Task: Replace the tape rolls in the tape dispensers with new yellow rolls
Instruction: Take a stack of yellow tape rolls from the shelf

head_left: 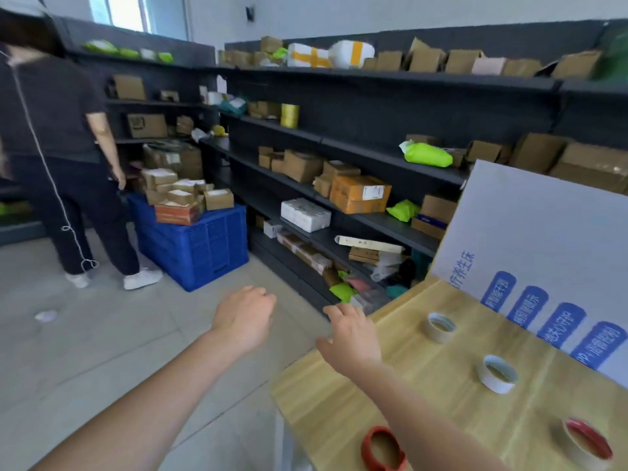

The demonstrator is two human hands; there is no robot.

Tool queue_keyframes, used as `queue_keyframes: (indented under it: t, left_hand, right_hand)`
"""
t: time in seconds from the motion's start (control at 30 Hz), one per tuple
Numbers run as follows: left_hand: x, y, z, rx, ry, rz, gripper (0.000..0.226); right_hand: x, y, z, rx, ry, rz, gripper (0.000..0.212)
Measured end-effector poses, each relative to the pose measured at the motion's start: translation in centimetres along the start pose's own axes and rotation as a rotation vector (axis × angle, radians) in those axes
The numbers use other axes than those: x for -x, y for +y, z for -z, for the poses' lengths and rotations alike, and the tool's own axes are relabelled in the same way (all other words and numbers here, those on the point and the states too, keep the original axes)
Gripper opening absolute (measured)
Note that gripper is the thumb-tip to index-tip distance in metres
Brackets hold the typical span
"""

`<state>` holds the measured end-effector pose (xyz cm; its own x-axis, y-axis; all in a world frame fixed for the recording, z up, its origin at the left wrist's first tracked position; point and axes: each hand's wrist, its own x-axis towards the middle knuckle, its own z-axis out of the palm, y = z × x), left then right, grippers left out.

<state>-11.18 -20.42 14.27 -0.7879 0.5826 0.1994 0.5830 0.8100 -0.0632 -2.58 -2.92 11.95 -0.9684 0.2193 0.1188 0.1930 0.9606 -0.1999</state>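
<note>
On the wooden table [424,396] at the lower right stand several tape rolls. A beige roll [440,328] is farthest, then a white-cored roll [496,373], then a roll with a red core [586,443]. A red ring [383,450] lies near the front, partly behind my right forearm. My left hand [244,321] hovers over the floor, left of the table, fingers loosely curled, holding nothing. Above the table's far left corner is my right hand [351,336], fingers relaxed and empty. No tape dispenser or yellow tape roll is visible on the table.
A white printed board [543,239] leans at the table's back. Dark shelving [339,144] full of cardboard boxes and parcels lines the wall. A blue crate [197,246] with boxes sits on the floor. A person in dark clothes [61,147] stands at the left.
</note>
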Motion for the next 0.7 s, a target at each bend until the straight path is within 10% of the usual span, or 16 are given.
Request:
queue_keyframes:
  t: [0.7]
  left_hand:
    - [-15.9,-29.0,1.3,-0.070,0.218,0.231,0.024]
  right_hand:
    - [-31.0,-19.5,0.3,-0.018,0.189,0.240,0.054]
